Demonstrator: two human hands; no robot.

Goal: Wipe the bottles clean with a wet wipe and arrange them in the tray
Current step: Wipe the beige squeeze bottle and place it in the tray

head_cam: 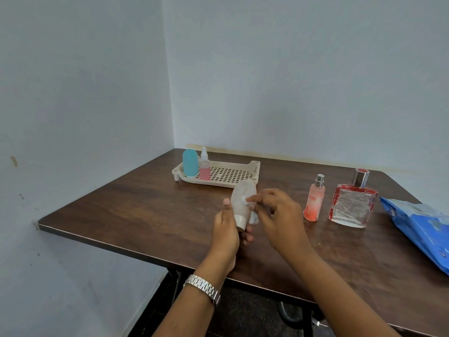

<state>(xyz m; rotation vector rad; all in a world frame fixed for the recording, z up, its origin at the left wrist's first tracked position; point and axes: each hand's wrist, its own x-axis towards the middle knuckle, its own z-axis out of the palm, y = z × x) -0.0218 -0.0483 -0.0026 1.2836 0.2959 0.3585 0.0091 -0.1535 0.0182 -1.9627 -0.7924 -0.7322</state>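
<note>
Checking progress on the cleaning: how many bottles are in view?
5. A blue bottle and a pink spray bottle stand in the tray; a beige bottle is in the left hand; a coral spray bottle and a square perfume bottle stand on the table.

The blue wipe pack point(420, 222) is cut off by the right picture edge; its print is too small to read. The bench point(145, 215) runs out of view at right and bottom. The left hand point(227, 235) covers the lower cap of the pale bottle point(243, 197). The wet wipe point(251, 210) is mostly hidden under the right hand point(277, 215). Both forearms are cropped at the bottom edge.
</note>
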